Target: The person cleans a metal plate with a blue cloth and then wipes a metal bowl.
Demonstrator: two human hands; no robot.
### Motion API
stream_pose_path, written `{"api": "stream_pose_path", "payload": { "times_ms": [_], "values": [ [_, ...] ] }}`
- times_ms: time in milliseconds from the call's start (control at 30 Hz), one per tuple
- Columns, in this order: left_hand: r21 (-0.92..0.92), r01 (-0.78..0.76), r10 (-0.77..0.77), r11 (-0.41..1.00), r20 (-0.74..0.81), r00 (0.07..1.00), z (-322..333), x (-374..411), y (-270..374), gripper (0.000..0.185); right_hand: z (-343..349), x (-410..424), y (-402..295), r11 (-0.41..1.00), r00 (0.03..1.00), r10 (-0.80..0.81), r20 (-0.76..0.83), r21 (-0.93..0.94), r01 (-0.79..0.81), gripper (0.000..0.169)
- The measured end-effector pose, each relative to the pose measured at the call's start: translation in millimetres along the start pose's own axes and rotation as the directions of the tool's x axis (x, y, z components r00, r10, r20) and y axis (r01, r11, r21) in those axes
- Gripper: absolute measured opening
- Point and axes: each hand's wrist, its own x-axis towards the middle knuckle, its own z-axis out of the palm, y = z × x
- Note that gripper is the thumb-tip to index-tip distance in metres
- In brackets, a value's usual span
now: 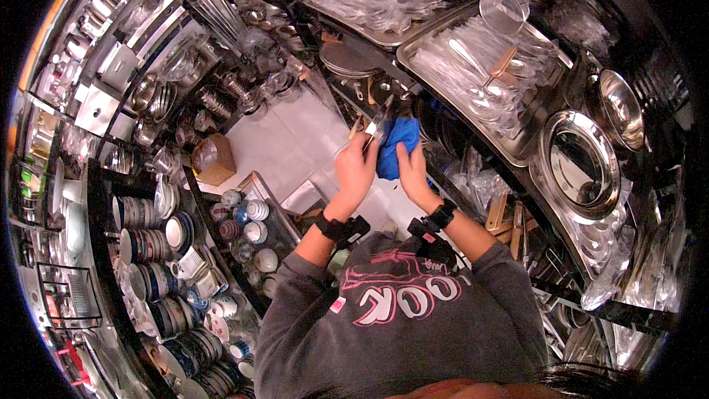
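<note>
Before my chest, my left hand grips a shiny, narrow metal utensil that points up and away from me. Its exact kind is hard to make out, since the fingers cover its lower part. Close beside it, my right hand holds a bunched blue cloth. The cloth lies right next to the utensil; whether the two touch I cannot tell. Both hands are above the gap between the shelves, with pale floor tiles below.
On my right, a metal tray carries plastic-wrapped utensils, a strainer and a spoon. A round steel dish and a steel bowl stand nearer the edge. Stacked plates and cups fill the left shelves. An open cardboard box sits on the floor.
</note>
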Motion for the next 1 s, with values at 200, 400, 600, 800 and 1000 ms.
{"api": "stream_pose_path", "payload": {
  "times_ms": [200, 400, 600, 800, 1000],
  "values": [
    [0.246, -0.275, 0.174, 0.930, 0.365, 0.915, -11, 0, -29, 0.007, -36, 21, -6, 0.999, 0.996, -0.002, -0.090, -0.054, -0.003, 0.042],
    [0.377, -0.308, 0.204, 0.873, 0.289, 0.935, -9, 4, -21, 0.007, -42, 21, -17, 0.916, 0.988, -0.102, 0.116, -0.376, 0.139, 0.049],
    [0.359, -0.144, 0.043, 0.922, 0.275, 0.961, 4, 0, -20, 0.017, -34, 14, -9, 0.960, 0.963, 0.121, 0.241, -0.276, -0.051, 0.046],
    [0.322, -0.390, 0.242, 0.863, 0.413, 0.878, -3, 1, -14, 0.022, -32, 12, -3, 0.978, 0.906, 0.204, 0.371, -0.034, -0.206, 0.042],
    [0.207, -0.466, 0.335, 0.860, 0.459, 0.823, -19, 8, -1, 0.033, -35, 21, 0, 0.968, 0.845, 0.199, 0.496, 0.034, -0.248, 0.041]
  ]
}}
